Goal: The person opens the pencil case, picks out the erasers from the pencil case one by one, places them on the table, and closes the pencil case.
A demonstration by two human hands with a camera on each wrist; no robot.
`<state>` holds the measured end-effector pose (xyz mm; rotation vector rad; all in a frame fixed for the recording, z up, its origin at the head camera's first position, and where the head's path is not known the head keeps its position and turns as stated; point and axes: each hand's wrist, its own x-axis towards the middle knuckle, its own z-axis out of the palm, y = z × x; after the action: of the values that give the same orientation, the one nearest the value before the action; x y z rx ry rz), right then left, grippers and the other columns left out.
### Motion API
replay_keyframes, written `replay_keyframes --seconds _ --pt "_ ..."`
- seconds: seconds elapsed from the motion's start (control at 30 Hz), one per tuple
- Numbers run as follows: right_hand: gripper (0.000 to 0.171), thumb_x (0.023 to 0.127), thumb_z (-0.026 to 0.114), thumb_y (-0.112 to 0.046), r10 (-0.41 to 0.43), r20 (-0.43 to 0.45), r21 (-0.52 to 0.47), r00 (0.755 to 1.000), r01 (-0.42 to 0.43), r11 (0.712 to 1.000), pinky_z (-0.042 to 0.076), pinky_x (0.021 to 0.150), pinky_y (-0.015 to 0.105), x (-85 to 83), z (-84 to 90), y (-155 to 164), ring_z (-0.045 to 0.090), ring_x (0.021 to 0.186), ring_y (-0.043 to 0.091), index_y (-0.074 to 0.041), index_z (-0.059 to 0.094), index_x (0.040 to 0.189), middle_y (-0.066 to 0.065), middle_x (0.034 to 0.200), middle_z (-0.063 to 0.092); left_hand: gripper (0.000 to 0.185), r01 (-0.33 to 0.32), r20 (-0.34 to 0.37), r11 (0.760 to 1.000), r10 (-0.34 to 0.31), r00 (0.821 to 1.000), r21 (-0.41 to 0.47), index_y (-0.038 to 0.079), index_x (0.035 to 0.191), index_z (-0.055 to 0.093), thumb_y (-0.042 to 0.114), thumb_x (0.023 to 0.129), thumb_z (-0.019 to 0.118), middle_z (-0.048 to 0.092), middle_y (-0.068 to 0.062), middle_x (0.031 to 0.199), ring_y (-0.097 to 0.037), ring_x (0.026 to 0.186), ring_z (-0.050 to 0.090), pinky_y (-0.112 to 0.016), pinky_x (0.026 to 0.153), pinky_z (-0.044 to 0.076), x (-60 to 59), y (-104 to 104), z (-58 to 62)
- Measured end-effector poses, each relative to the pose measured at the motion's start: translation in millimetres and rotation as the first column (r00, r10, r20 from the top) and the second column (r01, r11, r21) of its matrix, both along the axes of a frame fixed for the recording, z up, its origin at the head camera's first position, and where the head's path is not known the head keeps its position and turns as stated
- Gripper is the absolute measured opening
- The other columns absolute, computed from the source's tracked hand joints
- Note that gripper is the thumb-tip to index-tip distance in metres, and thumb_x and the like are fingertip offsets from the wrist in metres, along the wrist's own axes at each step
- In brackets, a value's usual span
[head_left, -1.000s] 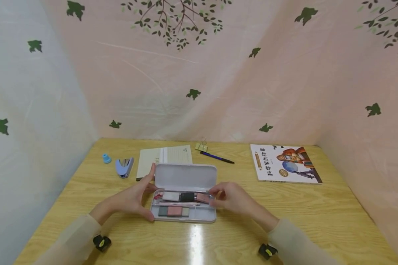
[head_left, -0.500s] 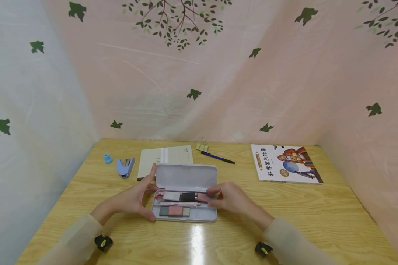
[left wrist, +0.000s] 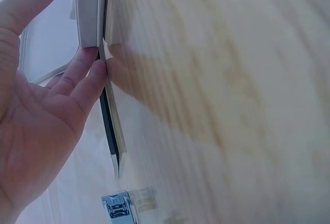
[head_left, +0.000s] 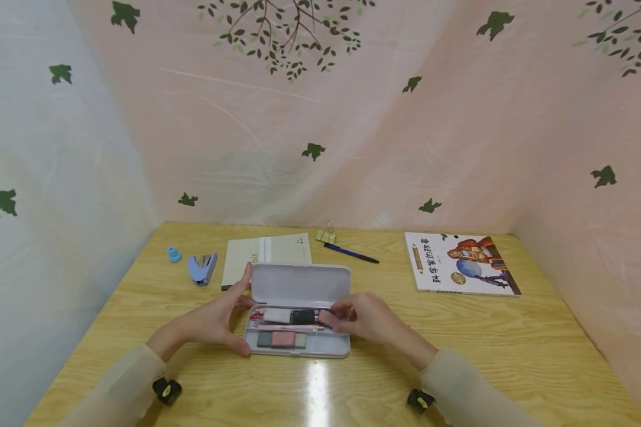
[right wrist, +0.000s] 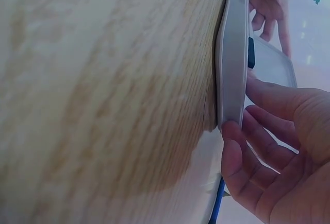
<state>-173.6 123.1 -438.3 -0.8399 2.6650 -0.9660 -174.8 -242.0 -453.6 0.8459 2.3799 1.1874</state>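
Note:
A white pencil case (head_left: 323, 349) lies with its lid (head_left: 301, 283) raised. My left hand (head_left: 213, 323) spans its left end, thumb at the front corner, other fingers at the lid and back corner. Over the right end, my right hand (head_left: 371, 320) pinches a pink eraser (head_left: 328, 318), which sits tilted in the rear compartment. Beside it are a black block (head_left: 302, 317), a white block (head_left: 276, 315) and a pink pen (head_left: 288, 328). The front compartment holds a grey, pink and white block (head_left: 282, 339). In the right wrist view the case wall (right wrist: 233, 69) hides the eraser.
Behind the case lies a notebook (head_left: 285, 249), partly covered by the lid. Further left stand a blue stapler (head_left: 202, 270) and a small light-blue object (head_left: 174, 254). A binder clip (head_left: 326, 236) and blue pen (head_left: 351, 253) lie behind; a book (head_left: 462, 264) is at right.
My right hand has shifted slightly left over the case, and the pink eraser has turned from nearly level to tilted. The left hand stays at the case's left end.

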Motion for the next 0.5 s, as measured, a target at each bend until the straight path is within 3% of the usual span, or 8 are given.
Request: replay_keyframes --seconds 0.27,0.5 --pt "0.023 0.086 0.083 -0.016 0.012 -0.064 0.025 0.998 -0.01 1.0 0.058 0.073 0.024 0.2 -3.2 -2.9 0.07 0.084 0.01 -0.007 0.079 0.106 0.001 0.095 0.077 0.151 0.006 0.004 1.0 -0.006 1.0 0.0 0.031 0.155 -0.03 0.033 0.07 0.095 0.015 -0.024 0.163 -0.029 0.133 0.051 -0.054 0.115 0.033 -0.5 -1.1 -1.3" --pt "0.022 0.085 0.084 -0.017 -0.008 -0.064 0.038 0.998 0.01 0.999 0.057 0.072 0.024 0.2 -4.9 -4.5 0.068 0.083 0.01 -0.009 0.079 0.106 -0.002 0.094 0.076 0.153 -0.011 0.036 1.0 0.011 0.999 -0.003 0.034 0.155 -0.029 0.032 0.068 0.097 0.011 -0.017 0.166 -0.024 0.134 0.05 -0.048 0.117 0.033 0.2 0.6 2.1"
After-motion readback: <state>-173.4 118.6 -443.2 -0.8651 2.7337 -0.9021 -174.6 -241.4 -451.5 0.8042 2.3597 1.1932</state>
